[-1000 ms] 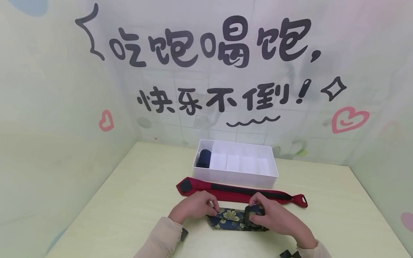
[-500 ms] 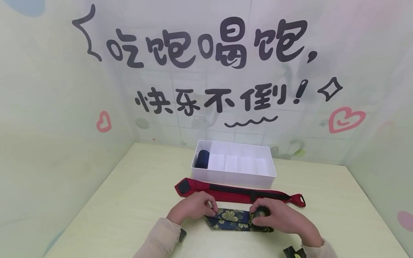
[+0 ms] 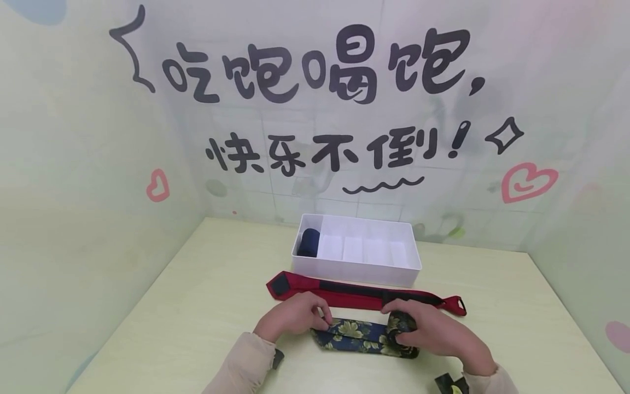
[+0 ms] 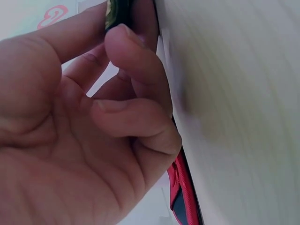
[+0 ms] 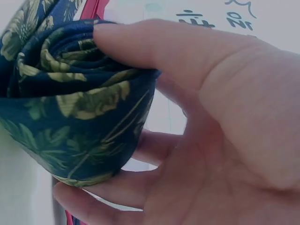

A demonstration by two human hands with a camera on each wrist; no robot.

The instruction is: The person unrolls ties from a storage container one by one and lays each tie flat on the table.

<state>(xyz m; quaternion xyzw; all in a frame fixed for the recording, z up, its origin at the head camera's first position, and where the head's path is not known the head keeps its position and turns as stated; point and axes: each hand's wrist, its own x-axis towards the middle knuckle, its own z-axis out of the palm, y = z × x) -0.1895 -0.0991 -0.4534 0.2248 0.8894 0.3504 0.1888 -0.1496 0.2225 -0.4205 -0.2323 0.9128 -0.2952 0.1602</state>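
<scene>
A navy necktie with a gold flower pattern lies in front of me, flat on its left part and rolled up at its right end. My left hand pinches its left tip; the left wrist view shows only a bit of the necktie at the fingertips. My right hand holds the roll, thumb on its near side. In the right wrist view the roll's spiral layers show beside the thumb, with fingers around its other side.
Behind the hands a red necktie with a dark strip lies stretched out. Past it stands a white divided box, a dark blue roll in its leftmost compartment. Printed walls enclose the pale table at back and sides.
My right hand has moved to the right with the roll, and a longer flat stretch of the flowered necktie shows between the hands. My left hand has stayed at the tip.
</scene>
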